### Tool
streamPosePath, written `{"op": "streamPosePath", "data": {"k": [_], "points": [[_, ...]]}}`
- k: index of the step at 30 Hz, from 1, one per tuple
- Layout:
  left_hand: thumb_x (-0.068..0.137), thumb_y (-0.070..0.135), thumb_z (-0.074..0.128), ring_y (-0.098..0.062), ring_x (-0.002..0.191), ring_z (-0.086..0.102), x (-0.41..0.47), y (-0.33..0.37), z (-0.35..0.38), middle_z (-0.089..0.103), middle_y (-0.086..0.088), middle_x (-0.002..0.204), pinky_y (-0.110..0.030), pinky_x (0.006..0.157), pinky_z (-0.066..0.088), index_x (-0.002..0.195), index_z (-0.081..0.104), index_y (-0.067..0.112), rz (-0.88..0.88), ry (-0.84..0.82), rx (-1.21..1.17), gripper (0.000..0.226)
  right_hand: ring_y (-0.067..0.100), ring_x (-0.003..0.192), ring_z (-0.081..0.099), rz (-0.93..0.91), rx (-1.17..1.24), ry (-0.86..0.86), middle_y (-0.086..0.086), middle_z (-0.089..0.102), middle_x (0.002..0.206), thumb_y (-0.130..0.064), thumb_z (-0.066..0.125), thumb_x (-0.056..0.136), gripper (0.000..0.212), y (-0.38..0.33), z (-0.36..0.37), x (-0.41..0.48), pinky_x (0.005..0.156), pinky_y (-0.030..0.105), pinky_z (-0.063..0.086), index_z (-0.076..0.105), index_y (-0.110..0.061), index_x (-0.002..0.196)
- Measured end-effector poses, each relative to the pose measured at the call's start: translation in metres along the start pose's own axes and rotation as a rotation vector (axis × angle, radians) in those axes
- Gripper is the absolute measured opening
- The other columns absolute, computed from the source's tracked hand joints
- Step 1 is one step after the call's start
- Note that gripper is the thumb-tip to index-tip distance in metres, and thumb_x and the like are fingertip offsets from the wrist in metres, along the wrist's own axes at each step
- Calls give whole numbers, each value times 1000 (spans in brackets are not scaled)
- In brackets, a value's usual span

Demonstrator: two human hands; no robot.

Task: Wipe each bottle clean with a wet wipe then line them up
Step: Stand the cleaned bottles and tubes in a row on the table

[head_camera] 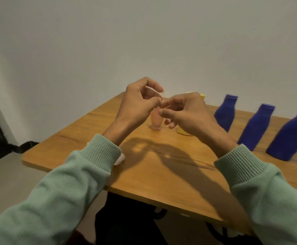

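**Hands meet above table, bottles in a row**

No readable labels. 3 blue bottles (226, 113) (255, 126) (290, 135) stand lined up at 3 o'clock on the wooden table (162, 174). Left hand (137, 103) & right hand (186, 112) pinch fingertips together; can't tell if anything's held. They partly block 1 peach bottle (155, 121) & 1 yellow bottle (184, 132) behind.

near table (162, 174) bare | right: three blue bottles (255, 127) block | far: yellow bottle (185, 132)
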State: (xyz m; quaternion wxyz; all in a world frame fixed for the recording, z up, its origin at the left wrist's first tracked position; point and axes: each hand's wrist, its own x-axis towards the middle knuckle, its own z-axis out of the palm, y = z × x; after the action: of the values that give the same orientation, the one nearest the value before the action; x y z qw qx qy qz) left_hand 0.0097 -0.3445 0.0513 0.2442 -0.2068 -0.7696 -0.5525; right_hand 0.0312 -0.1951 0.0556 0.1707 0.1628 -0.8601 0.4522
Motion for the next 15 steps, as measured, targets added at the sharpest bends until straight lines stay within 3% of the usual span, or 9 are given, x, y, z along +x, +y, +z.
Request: {"op": "streamPosePath", "data": {"k": [4, 8, 15], "points": [[90, 11, 66, -12, 77, 68, 11, 23, 40, 69, -1, 88, -21, 64, 56, 110, 60, 20, 49, -87, -53, 23, 9, 63, 68, 23, -16, 93, -2, 71, 76, -21, 72, 82, 15, 8, -45, -9, 57, 25, 58, 72, -13, 95], [90, 12, 65, -8, 78, 68, 24, 48, 82, 68, 4, 90, -23, 66, 57, 110, 61, 24, 113, -195, -57, 24, 12, 61, 69, 46, -59, 200, 1, 72, 74, -19, 72, 82, 14, 17, -90, -20, 56, 29, 58, 73, -10, 93], [84, 8, 66, -7, 85, 67, 39, 87, 150, 68, 6, 94, -23, 74, 58, 113, 61, 20, 240, -316, -50, 32, 7, 57, 66, 96, -211, 372, 0, 70, 72, -22, 74, 81, 17, 29, -164, -37, 51, 19, 51, 72, -11, 93]]}}
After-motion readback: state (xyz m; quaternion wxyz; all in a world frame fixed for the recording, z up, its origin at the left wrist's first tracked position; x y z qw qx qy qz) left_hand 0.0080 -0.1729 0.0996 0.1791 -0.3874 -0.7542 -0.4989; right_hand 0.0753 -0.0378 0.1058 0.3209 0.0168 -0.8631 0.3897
